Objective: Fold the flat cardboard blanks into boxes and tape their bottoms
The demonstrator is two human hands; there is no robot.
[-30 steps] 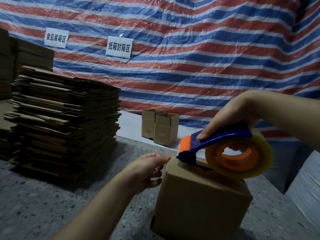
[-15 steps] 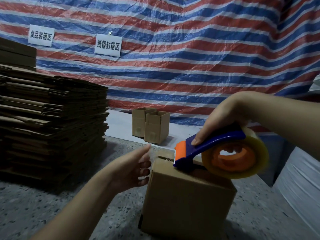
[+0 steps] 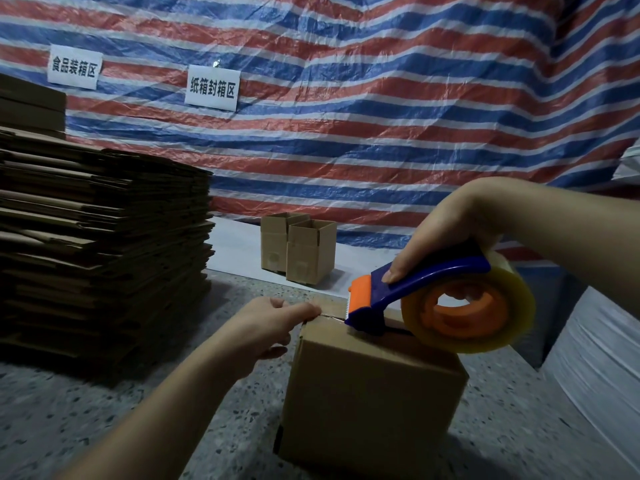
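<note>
Two boxes (image 3: pixel 301 251) stand open-topped on a white sheet (image 3: pixel 235 251) by the tarp (image 3: pixel 381 116); what they hold cannot be seen. The box being taped (image 3: pixel 370 393) sits closed side up on the speckled floor (image 3: pixel 69 410), with bare floor to its left and front, a tall stack of blanks (image 3: pixel 104 244) well to the left, and a white roll (image 3: pixel 595 375) near on the right. It is plain brown, its top seam running toward the far edge. The left hand (image 3: pixel 263 327) presses a finger on the far left top edge. The right hand (image 3: pixel 446 237) grips the dispenser (image 3: pixel 415 292), whose orange nose and clear tape roll (image 3: pixel 467 313) rest on the seam.
</note>
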